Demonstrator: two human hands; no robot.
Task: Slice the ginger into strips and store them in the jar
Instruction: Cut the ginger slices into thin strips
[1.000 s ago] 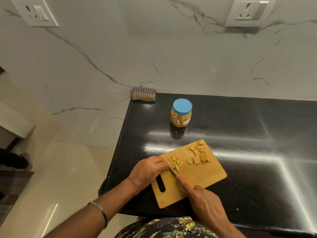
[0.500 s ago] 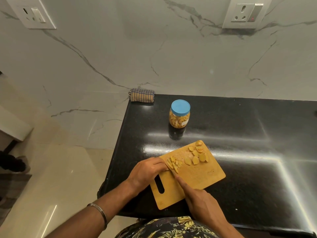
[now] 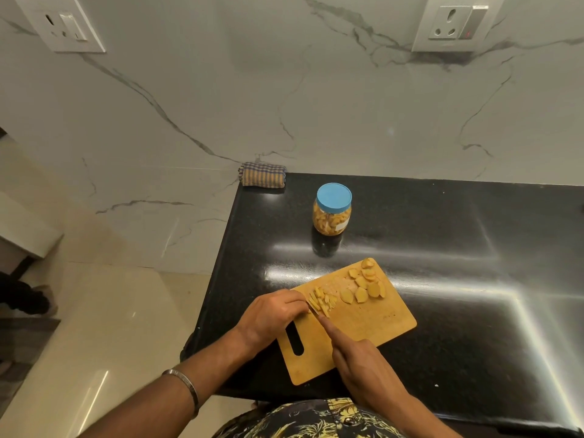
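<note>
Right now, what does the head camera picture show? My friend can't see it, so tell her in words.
Two hands slice ginger on a wooden cutting board on a black counter: the left hand steadies the ginger strips, the right hand grips a knife. Round ginger slices wait beside them, and a blue-lidded jar stands behind.

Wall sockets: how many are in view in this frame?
2. One wall socket is at the upper left of the marble wall, the other wall socket at the upper right; more may lie outside the frame.

Ginger strips and slices on board; blue-lidded jar closed.
</note>
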